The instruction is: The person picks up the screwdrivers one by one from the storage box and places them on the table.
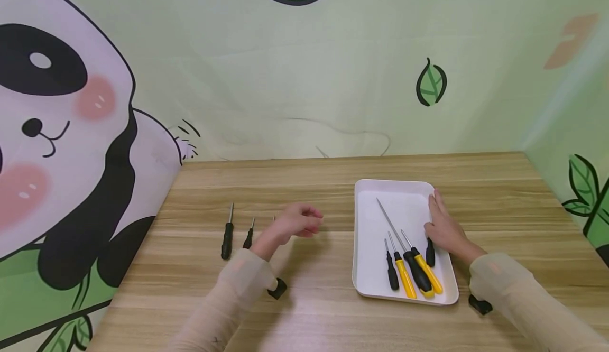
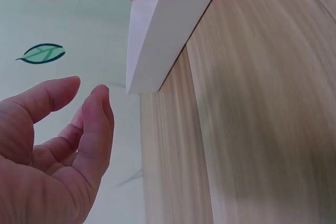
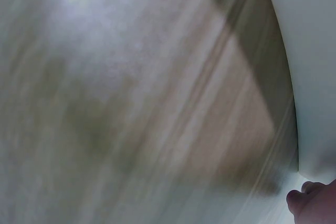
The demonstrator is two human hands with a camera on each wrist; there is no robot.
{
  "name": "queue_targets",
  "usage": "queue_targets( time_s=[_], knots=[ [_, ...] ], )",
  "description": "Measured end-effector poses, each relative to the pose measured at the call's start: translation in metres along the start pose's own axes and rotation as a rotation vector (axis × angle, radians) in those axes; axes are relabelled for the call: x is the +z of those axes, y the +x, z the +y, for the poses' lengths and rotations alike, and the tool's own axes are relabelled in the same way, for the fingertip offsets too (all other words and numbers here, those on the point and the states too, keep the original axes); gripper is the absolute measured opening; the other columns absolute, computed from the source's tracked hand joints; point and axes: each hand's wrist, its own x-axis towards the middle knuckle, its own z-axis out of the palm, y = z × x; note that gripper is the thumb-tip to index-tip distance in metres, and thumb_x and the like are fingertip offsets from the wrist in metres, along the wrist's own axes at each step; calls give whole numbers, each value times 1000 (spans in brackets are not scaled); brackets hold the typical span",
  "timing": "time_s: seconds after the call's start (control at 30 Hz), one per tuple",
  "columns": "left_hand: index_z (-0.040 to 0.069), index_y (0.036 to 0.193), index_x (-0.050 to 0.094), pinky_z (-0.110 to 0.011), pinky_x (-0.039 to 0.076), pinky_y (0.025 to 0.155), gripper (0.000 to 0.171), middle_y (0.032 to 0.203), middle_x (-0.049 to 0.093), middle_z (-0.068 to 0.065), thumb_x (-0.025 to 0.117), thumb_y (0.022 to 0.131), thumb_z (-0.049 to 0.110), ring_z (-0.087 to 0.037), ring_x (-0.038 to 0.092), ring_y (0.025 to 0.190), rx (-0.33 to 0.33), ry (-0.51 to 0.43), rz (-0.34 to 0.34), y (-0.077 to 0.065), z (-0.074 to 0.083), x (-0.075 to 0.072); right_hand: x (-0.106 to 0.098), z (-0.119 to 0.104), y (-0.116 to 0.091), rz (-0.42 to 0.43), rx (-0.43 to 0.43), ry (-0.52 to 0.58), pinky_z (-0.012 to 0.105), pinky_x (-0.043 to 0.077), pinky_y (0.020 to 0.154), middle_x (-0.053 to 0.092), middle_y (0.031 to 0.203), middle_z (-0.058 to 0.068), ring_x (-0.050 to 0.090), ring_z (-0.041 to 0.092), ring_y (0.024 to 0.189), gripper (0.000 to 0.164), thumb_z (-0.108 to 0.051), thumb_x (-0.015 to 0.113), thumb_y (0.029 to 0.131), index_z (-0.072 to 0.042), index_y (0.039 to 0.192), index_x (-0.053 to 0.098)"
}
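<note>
My left hand [image 1: 296, 221] hovers over the table left of the white tray [image 1: 376, 209], its fingers loosely bent and holding nothing. In the left wrist view, thumb and fingertips of this left hand [image 2: 68, 135] are apart. My right hand [image 1: 447, 229] grips the tray's right wall, thumb on the inner side and fingers along the rim. Several screwdrivers lie in the tray, among them a yellow screwdriver [image 1: 403, 277], a large black screwdriver [image 1: 418, 274] and a small black screwdriver [image 1: 392, 271]. Beside the thumb is a black handle [image 1: 430, 252], partly hidden.
Left of the left hand, a black screwdriver [image 1: 227, 241] and a shorter black screwdriver [image 1: 248, 238] lie on the wooden table [image 1: 323, 309]. Another metal tip [image 1: 273, 219] shows behind the left hand. A printed wall cloth [image 1: 304, 88] stands along the table's back edge.
</note>
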Motion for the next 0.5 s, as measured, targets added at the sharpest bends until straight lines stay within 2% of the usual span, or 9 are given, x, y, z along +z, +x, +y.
queue_targets(
  time_s=[0.23,0.5],
  knots=[
    [-6,111,51,-39,51,76,34,105,58,-21,57,83,12,-13,59,74,14,-3,-61,1,4,13,0,-1,0,5,-8,-2,58,20,99,-9,144,26,9,45,130,67,-5,36,80,14,134,2],
    [-6,108,52,-37,52,73,33,91,60,-9,58,83,14,-14,58,73,31,9,-106,5,8,27,0,0,-1,11,-10,2,58,19,99,-9,144,25,9,44,130,67,-5,36,80,14,135,2]
  ],
)
